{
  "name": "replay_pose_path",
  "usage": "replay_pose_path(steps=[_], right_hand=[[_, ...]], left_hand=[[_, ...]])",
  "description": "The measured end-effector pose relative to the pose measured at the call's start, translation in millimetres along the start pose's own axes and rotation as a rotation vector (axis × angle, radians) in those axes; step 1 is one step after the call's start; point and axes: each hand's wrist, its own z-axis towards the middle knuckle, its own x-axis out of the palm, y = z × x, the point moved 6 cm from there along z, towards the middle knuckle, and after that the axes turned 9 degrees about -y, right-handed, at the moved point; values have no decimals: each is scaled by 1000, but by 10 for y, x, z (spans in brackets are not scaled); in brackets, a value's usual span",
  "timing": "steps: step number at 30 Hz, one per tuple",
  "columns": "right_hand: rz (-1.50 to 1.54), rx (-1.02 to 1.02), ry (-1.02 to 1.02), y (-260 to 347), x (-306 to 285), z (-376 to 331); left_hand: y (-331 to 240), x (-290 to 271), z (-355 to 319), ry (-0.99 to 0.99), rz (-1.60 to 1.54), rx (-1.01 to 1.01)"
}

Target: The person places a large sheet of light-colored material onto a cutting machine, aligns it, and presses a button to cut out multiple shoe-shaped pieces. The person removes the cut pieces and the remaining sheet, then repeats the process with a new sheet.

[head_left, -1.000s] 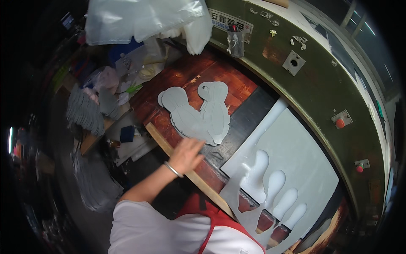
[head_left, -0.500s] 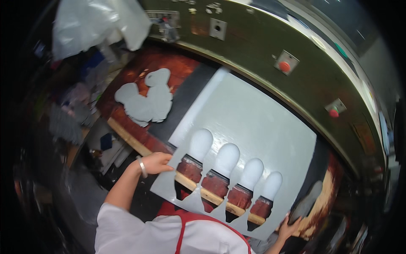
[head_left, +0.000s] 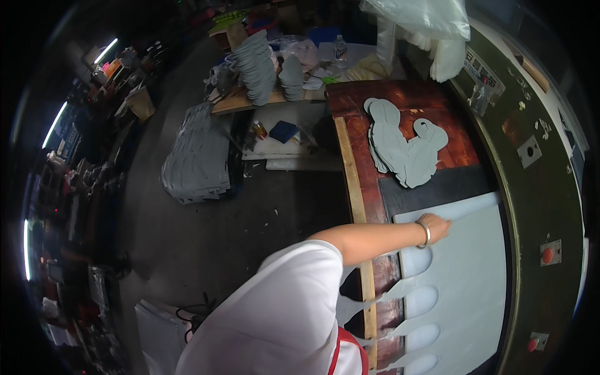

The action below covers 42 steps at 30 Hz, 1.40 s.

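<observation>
My left hand (head_left: 435,228) is closed with its fingers together at the edge of a large grey sheet (head_left: 475,269), seeming to pinch it; the fingertips are partly hidden. Rounded sole-shaped cut-outs run along the sheet's near side, with thin strips left between them. Through them shows the white board (head_left: 422,302) underneath. A bare strip of that board lies just beyond my hand. Farther along the reddish-brown table, grey sole-shaped pieces (head_left: 403,147) lie in two overlapping piles. My right hand is out of view.
A dark green machine body (head_left: 531,206) with red buttons (head_left: 548,255) borders the table on the right. At the left stand stacked grey pieces (head_left: 199,156) and further tall stacks (head_left: 253,67). Plastic bags (head_left: 431,22) hang above the far end. A bottle (head_left: 339,51) stands behind.
My view has swung left, bringing the floor and stacks into sight. My left hand has moved from the sheet's near corner inward along its edge. My right hand and the dark grey piece have left view.
</observation>
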Motion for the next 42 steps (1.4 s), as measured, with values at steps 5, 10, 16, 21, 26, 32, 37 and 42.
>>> replay_pose_path(steps=[5, 10, 16, 21, 26, 32, 37, 42], right_hand=[[378, 151, -130, 408, -272, 314], [740, 442, -33, 784, -101, 495], [1709, 581, 169, 2089, 825, 928], [1327, 322, 178, 3262, 1139, 1464], [687, 42, 16, 3847, 1087, 1544], [803, 45, 106, 3518, 1397, 1834], [891, 572, -284, 2033, 1033, 2562], [299, 613, -560, 484, 426, 3271]], left_hand=[[99, -46, -432, -176, 23, 187], [125, 30, -523, -222, 72, 255], [91, -195, -592, -329, 18, 311], [40, -188, -531, -267, 11, 309], [12, -129, -517, -313, -6, 334], [-226, -67, -128, -212, 45, 292], [-398, -390, 249, -71, -197, 136], [-293, -458, 149, 127, -123, -7]])
